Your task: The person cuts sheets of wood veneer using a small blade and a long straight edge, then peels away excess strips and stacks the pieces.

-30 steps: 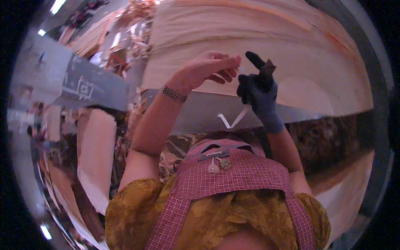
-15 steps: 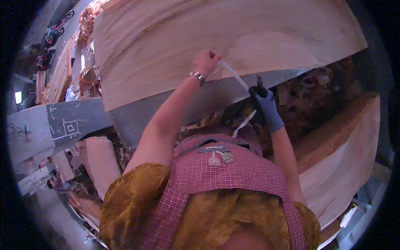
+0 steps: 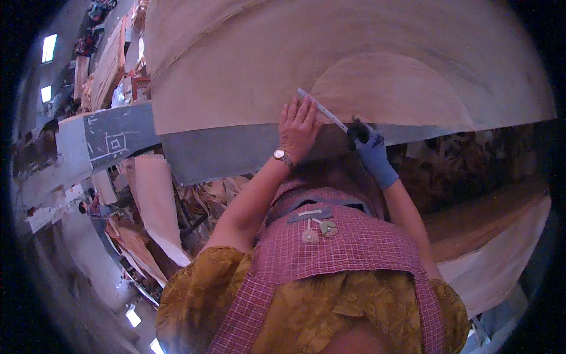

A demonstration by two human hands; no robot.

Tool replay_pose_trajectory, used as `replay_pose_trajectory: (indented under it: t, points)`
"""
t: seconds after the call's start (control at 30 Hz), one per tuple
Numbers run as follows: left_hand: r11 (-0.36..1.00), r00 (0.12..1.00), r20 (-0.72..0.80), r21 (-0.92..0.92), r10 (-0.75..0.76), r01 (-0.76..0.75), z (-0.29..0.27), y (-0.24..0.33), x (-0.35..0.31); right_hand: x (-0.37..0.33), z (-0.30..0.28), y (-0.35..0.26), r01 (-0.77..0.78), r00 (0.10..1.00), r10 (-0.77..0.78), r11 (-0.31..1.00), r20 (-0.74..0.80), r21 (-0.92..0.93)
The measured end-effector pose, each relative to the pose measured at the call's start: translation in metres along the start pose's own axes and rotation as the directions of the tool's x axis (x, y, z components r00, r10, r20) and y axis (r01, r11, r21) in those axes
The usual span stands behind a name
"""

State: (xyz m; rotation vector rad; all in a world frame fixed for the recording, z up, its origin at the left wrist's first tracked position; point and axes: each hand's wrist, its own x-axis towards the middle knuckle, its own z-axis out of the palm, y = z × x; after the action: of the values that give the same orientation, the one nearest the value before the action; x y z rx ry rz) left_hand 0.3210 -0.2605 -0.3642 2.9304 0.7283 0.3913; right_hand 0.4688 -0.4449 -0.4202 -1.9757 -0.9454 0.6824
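A narrow white strip of tape (image 3: pixel 323 110), with small dark dots along it, slants over the pale wood veneer sheet (image 3: pixel 236 71). My bare left hand (image 3: pixel 298 130), a watch on its wrist, lies with fingers stretched out flat on the near part of the sheet, its fingertips beside the strip's far end. My right hand (image 3: pixel 370 146) wears a blue-grey glove with dark fingers. Those fingers are closed at the strip's near end, by the sheet's front edge. Whether they also hold something else, I cannot make out.
The veneer rests on a grey table (image 3: pixel 206 156) whose front edge runs before me. More wood sheets (image 3: pixel 156 200) stand at the left, and a stack (image 3: pixel 489 236) lies at the right. Veneer scraps (image 3: pixel 460 153) fill the dark space below. A grey board (image 3: pixel 118 135) bears chalk marks.
My left hand has let go of the strip's far end and flattened onto the sheet. The strip now lies lower on the veneer. The tail below my right hand no longer shows.
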Motion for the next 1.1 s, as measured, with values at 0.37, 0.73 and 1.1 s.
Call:
replay_pose_trajectory:
  t: [0.37, 0.73, 1.1]
  points:
    - [0.973, 0.962, 0.212, -0.116, -0.174, 0.201, -0.038, -0.001, 0.036, 0.114, -0.08, -0.05, -0.332, 0.926, 0.377, 0.833, -0.015, 0.442]
    - [0.971, 0.975, 0.116, -0.168, 0.191, -0.17, 0.032, 0.027, 0.138, 0.124, -0.091, -0.024, 0.139, 0.977, -0.205, 0.811, -0.055, -0.568]
    - [0.996, 0.987, 0.141, -0.055, 0.074, -0.067, 0.028, 0.077, 0.16, 0.104, -0.301, 0.06, -0.374, 0.919, 0.343, 0.914, 0.194, 0.156]
